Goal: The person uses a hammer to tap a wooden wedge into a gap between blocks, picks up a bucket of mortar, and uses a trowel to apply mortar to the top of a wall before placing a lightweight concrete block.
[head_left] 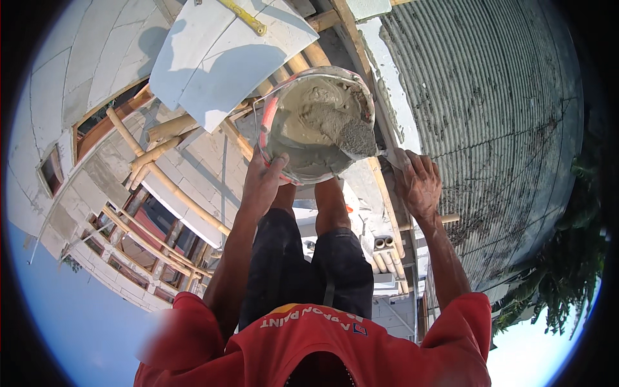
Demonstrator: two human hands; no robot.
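A round bucket [267, 117] with a pinkish-red wall holds wet grey mortar [290, 122]. My left hand [263, 182] is closed on the bucket's near left rim, thumb over the edge. The thin wire handle of the bucket hangs out to its left. In my right hand [420, 184] is a trowel [383, 153], gripped by its handle at the bucket's right side. A heap of thicker mortar [348, 132] covers most of the trowel's blade, which lies over the bucket's right rim and reaches inward.
Beyond the bucket lie pale panels [225, 64] with a yellow level-like tool [245, 16] on top. Bamboo poles [169, 184] cross at the left before a block wall. A corrugated roof [477, 84] spans the right, beside a mortar-smeared ledge [393, 84]. My legs stand below the bucket.
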